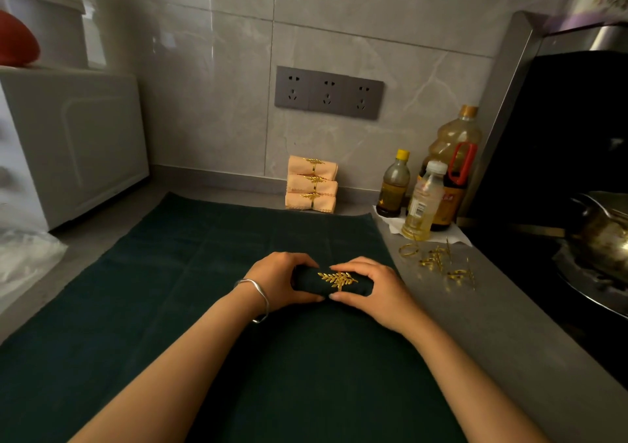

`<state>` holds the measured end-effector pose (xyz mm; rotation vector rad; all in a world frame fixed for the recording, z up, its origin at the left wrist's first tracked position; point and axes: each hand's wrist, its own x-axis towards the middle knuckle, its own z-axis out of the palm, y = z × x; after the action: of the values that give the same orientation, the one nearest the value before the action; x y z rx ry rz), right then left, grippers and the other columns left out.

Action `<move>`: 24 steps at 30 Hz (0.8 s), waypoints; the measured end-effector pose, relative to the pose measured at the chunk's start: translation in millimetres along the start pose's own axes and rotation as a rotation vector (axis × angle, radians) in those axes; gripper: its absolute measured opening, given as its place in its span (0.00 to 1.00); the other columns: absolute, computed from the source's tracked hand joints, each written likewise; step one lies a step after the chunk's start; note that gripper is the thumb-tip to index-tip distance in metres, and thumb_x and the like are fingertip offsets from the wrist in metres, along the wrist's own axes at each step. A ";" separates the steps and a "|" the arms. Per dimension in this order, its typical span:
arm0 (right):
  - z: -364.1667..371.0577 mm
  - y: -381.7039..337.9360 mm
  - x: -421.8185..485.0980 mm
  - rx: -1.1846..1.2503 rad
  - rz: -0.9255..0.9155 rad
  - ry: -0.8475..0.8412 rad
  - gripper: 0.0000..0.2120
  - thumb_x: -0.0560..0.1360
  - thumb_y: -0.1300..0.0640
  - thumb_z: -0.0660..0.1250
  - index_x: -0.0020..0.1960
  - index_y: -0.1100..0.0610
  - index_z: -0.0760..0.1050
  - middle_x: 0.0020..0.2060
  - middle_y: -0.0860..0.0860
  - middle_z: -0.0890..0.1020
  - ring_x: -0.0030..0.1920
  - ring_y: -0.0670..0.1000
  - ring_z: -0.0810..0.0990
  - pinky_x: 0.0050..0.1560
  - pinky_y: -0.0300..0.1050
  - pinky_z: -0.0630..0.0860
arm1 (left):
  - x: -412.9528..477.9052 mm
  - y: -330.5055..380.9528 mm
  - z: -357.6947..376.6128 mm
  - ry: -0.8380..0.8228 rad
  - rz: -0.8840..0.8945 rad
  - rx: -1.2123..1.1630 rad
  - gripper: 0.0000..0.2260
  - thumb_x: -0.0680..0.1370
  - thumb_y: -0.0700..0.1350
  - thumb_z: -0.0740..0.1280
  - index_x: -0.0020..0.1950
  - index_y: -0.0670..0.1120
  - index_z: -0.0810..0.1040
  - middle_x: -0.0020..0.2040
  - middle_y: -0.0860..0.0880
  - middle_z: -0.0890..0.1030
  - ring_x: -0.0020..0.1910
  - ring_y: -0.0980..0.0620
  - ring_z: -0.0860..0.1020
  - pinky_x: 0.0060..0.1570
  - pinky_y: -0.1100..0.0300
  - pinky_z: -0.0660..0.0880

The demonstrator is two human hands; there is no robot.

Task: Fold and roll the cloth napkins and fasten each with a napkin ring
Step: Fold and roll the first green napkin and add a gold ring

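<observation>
A rolled dark green napkin (311,279) lies on a flat dark green cloth (204,306), with a gold leaf napkin ring (338,279) around its middle. My left hand (282,281) grips the roll's left end. My right hand (368,289) grips the right end, fingers curled over the top beside the ring. Three rolled peach napkins (312,184), each with a gold ring, are stacked against the back wall. Several loose gold rings (438,261) lie on the grey counter to the right.
Three oil bottles (424,198) stand at the back right on white paper. A dark stove with a metal pot (601,235) is at the far right. A white appliance (68,143) stands left, with crumpled plastic (23,255) in front of it.
</observation>
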<state>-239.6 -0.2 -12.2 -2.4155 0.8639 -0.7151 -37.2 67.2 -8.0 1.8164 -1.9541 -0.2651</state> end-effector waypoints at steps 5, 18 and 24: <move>4.2 3.2 1.7 -0.060 -0.013 0.026 0.24 0.65 0.38 0.71 0.60 0.42 0.77 0.52 0.39 0.78 0.56 0.43 0.76 0.60 0.48 0.72 | -0.1 1.3 -0.3 0.012 0.002 0.015 0.21 0.70 0.54 0.73 0.61 0.55 0.74 0.56 0.55 0.78 0.52 0.58 0.75 0.51 0.65 0.75; 0.1 -1.8 -2.8 -0.179 0.012 0.026 0.23 0.68 0.44 0.73 0.61 0.40 0.73 0.53 0.38 0.75 0.58 0.44 0.71 0.62 0.43 0.68 | -3.5 1.5 2.1 -0.002 -0.018 -0.062 0.25 0.69 0.55 0.74 0.63 0.57 0.71 0.59 0.55 0.76 0.56 0.57 0.75 0.55 0.61 0.76; -4.3 -6.7 13.0 -0.253 0.020 -0.032 0.20 0.69 0.42 0.71 0.60 0.38 0.71 0.56 0.39 0.75 0.60 0.45 0.71 0.63 0.46 0.69 | -0.1 -27.7 -43.7 -0.123 -0.190 -0.223 0.37 0.66 0.70 0.62 0.71 0.54 0.65 0.64 0.52 0.73 0.62 0.52 0.73 0.62 0.54 0.72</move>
<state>-230.6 -5.5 -1.1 -2.6266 1.0172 -0.5877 7.3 71.4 18.2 1.8741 -1.7505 -0.6435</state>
